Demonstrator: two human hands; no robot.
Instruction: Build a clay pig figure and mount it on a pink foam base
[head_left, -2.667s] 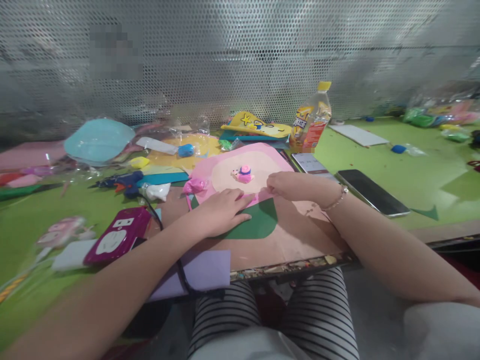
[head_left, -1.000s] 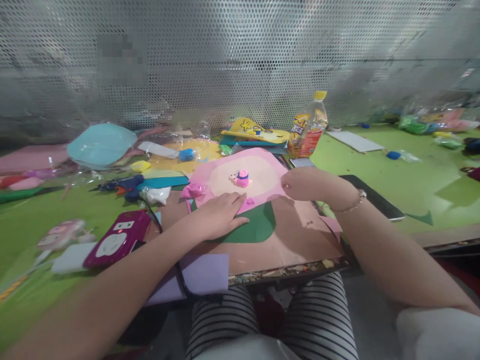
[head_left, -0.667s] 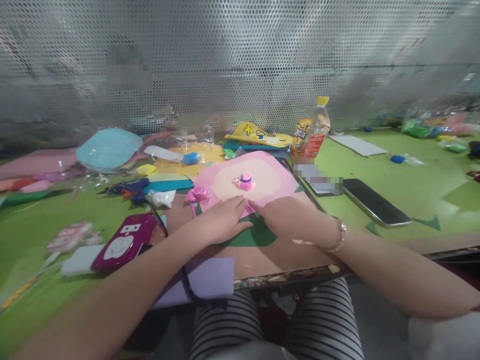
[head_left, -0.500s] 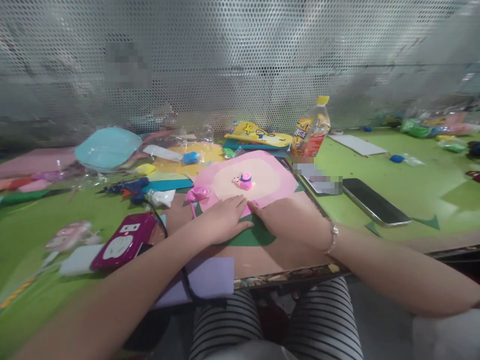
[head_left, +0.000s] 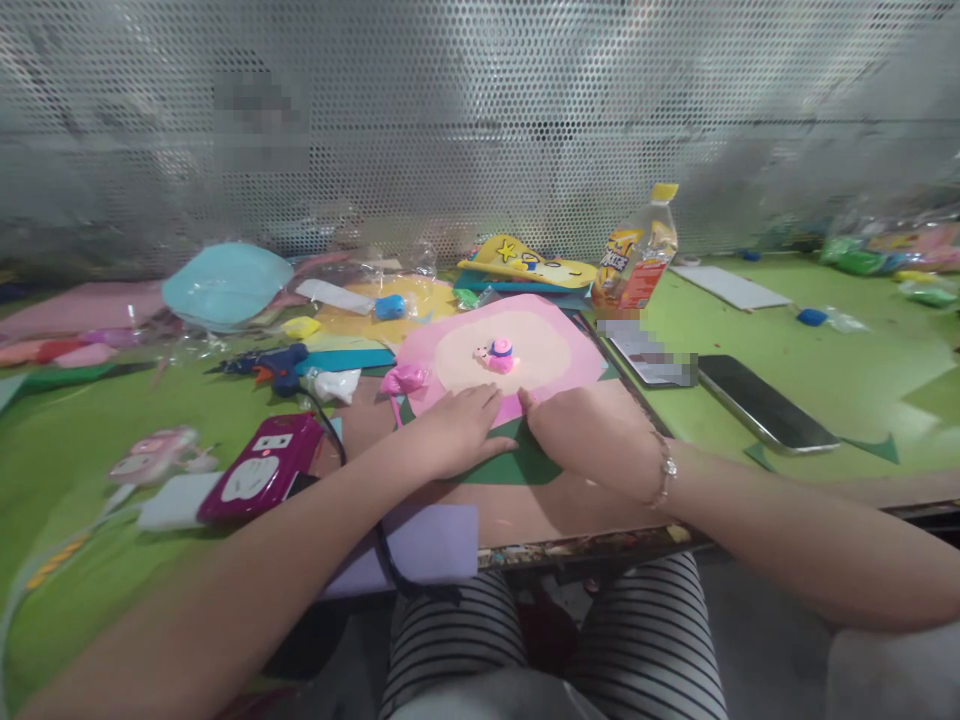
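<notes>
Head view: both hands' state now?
Left hand: open, palm down, partly over the rounded pink-and-cream craft sheet.
Right hand: curled; whether holding anything cannot be told.

Soft, slightly dim light surrounds the fingers (head_left: pixel 484 402), with a faint shadow under the right hand (head_left: pixel 589 437). Beyond them, pale glare streaks the metal wall (head_left: pixel 450 130); blocky pixels hide patches there and on the phone (head_left: pixel 639 355) rightward. Outermost areas look stretched and soft.
</notes>
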